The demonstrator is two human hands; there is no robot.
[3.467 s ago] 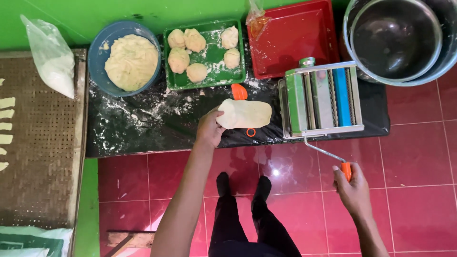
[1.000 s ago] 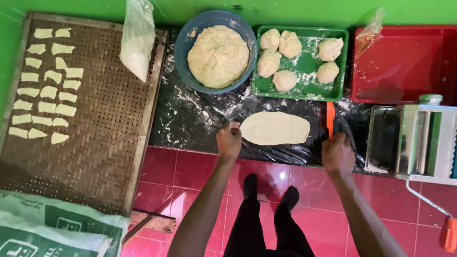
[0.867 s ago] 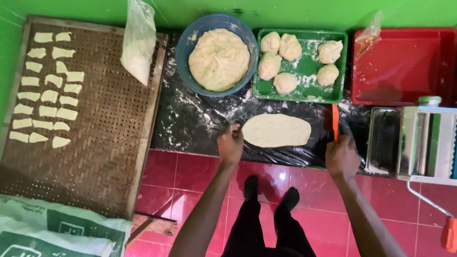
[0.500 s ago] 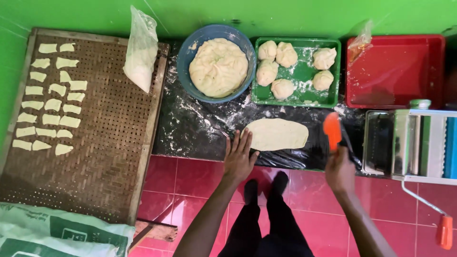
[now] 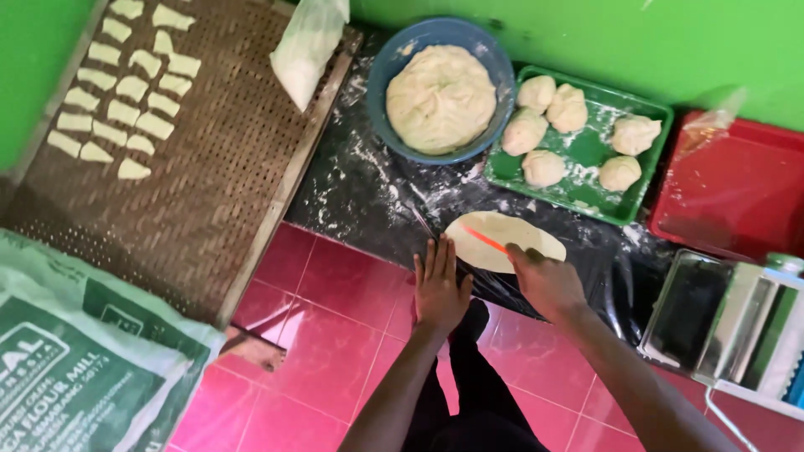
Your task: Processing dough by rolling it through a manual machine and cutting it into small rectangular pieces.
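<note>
Looks like the cutting step: the right hand (image 5: pixel 543 280) is gripping an orange-handled cutter (image 5: pixel 484 238) and laying it across the flat oval sheet of pale dough (image 5: pixel 511 243), which is sitting on the floured black plastic work surface (image 5: pixel 368 192) just below the blue bowl of dough (image 5: pixel 440 92). The left hand (image 5: pixel 440 289) is lying open and flat, fingers spread at the sheet's near edge, pinning it. Next I'd guess it's needing a steady straight stroke. The blade itself is hard to make out, and the metal dough roller machine (image 5: pixel 737 326) is cut off at the frame edge.

Pale oval dough sheet (image 5: pixel 502 241) looks smooth, matt; black plastic sheet (image 5: pixel 368 192) glossy, flour-dusted; brown woven tray (image 5: pixel 209 176) rough; pink floor tiles (image 5: pixel 335 310) glossy.
</note>
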